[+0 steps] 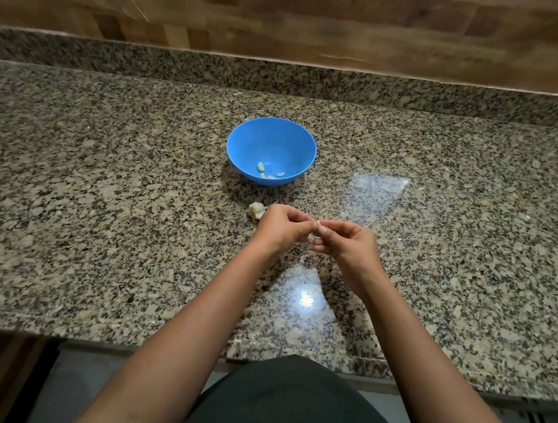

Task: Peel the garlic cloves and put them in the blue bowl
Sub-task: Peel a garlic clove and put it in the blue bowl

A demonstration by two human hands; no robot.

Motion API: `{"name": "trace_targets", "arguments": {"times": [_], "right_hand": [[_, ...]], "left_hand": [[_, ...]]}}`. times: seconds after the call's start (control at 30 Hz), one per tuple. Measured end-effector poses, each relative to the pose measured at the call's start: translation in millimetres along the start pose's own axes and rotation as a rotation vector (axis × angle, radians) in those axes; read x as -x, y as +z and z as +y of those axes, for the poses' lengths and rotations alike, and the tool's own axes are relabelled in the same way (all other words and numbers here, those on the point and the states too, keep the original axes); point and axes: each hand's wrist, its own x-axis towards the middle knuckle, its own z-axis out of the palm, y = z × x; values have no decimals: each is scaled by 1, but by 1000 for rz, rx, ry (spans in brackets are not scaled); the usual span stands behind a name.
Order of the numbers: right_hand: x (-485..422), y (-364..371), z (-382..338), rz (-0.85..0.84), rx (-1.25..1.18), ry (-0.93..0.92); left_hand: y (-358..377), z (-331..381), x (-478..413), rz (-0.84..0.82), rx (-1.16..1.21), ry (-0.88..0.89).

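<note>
A blue bowl (243,145) stands on the granite counter and holds several pale peeled cloves (261,166) near its front. Just in front of it lies the rest of a white garlic bulb (256,209). My left hand (281,227) and my right hand (345,240) meet above the counter, fingertips together. Both pinch one small garlic clove (319,228) between them, with bits of papery skin showing at the fingertips. The clove is mostly hidden by my fingers.
The speckled granite counter (100,192) runs wide to both sides, with a raised granite lip and a wooden wall (291,13) behind. Its front edge (119,337) is close to my body. Glare spots shine near my forearms.
</note>
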Motion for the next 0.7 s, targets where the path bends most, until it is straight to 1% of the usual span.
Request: {"name": "trace_targets", "arguments": {"times": [0.1,0.2,0.37,0.47,0.57,0.67,0.7], "right_hand": [[0,0,1,-5,2,5],[3,1,0,-19,-51,8],[2,5,-1,2,-146,30],[1,8,-1,18,-261,107],[1,6,0,16,-399,202],[0,1,0,60,-459,225],[-1,0,-1,77,-459,226]], "left_hand": [[0,-1,0,-6,-27,11],[0,-1,0,8,-53,11],[1,-4,-4,16,-13,8],[3,-4,-6,16,-2,0],[1,-7,-9,23,31,-60],[0,-8,-13,-2,38,-168],[0,-8,-13,-7,75,-206]]}}
